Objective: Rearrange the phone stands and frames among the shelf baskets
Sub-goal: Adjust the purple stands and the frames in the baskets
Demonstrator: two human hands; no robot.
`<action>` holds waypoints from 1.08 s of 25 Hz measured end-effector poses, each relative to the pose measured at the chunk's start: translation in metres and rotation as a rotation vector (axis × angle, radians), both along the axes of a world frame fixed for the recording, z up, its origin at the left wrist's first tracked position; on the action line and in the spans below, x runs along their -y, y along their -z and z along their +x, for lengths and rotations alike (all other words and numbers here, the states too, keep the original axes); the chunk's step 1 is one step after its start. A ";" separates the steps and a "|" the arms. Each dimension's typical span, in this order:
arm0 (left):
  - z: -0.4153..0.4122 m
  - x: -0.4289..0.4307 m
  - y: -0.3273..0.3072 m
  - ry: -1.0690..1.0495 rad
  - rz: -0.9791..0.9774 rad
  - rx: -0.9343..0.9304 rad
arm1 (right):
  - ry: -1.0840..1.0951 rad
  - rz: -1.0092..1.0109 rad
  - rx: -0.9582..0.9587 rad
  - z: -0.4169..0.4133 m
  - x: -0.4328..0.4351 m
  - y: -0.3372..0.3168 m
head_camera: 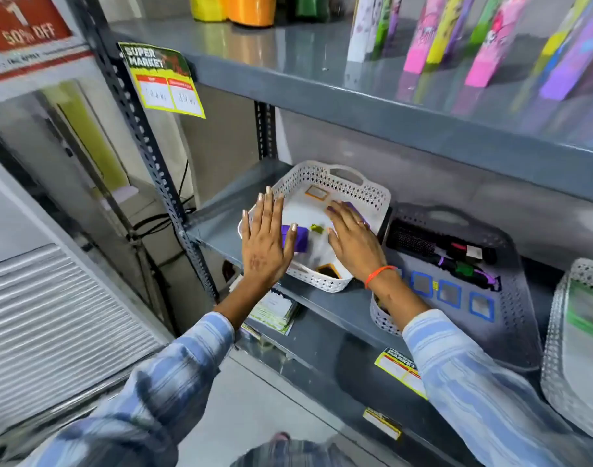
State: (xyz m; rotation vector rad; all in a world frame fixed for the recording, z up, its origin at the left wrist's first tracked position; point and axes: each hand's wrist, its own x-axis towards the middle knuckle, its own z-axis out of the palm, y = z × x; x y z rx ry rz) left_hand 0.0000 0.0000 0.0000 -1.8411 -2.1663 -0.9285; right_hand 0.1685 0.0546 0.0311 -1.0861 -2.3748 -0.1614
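Head view: my left hand [266,239] and right hand [354,239], both spread flat, half-hide the white perforated plastic basket [335,183]; at eleven o'clock, the green-and-yellow shelf tag [161,79] reads "SUPER MARKET".

Grey shelf [325,306] carries white basket [372,193], grey basket [510,298].

Hidden and unclear parts of the shelf scene.
The left hand [264,244] covers part of a purple block [300,238]; the right hand [354,237] hides another purple item; price tag [162,83] figures are unreadable; the rightmost basket [558,348] is cut off.
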 end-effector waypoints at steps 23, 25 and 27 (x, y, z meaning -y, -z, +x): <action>0.035 0.007 0.008 0.097 -0.295 -0.073 | 0.071 -0.500 0.253 0.082 -0.011 -0.046; 0.051 0.006 0.009 0.124 -0.286 -0.099 | 0.185 -0.565 0.311 0.121 0.003 -0.048; 0.058 0.006 0.011 0.135 -0.296 -0.111 | 0.313 -0.672 0.407 0.154 0.021 -0.038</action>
